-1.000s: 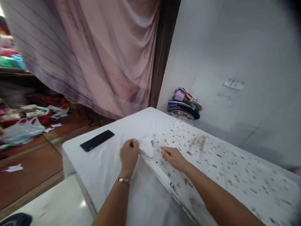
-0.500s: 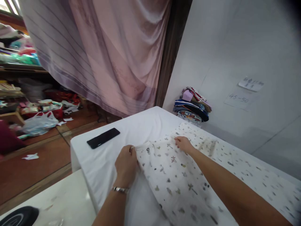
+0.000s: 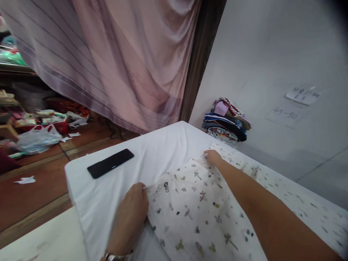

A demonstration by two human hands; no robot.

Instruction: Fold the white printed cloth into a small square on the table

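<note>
A white printed cloth (image 3: 195,203), patterned with small palm trees, leaves and animals, lies over the white-covered table and runs off to the right. My left hand (image 3: 133,203) pinches its near-left corner, where the edge looks gathered. Farther back, my right hand (image 3: 213,158) has its fingers closed on the same cloth near the far edge. Between the two hands the cloth's edge is spread and slightly raised. A black phone (image 3: 111,163) lies flat on the table, beyond my left hand.
The white table cover (image 3: 163,152) is wrinkled. A stack of folded clothes (image 3: 225,121) stands at the table's far edge by the wall, which bears paper notes (image 3: 303,96). A pink curtain (image 3: 136,65) hangs behind. Plastic bags (image 3: 39,139) and paper scraps litter the floor at left.
My left hand has moved down and left with its corner, and my right hand slightly away, so the cloth's edge is spread wider. The view has shifted a little to the right.
</note>
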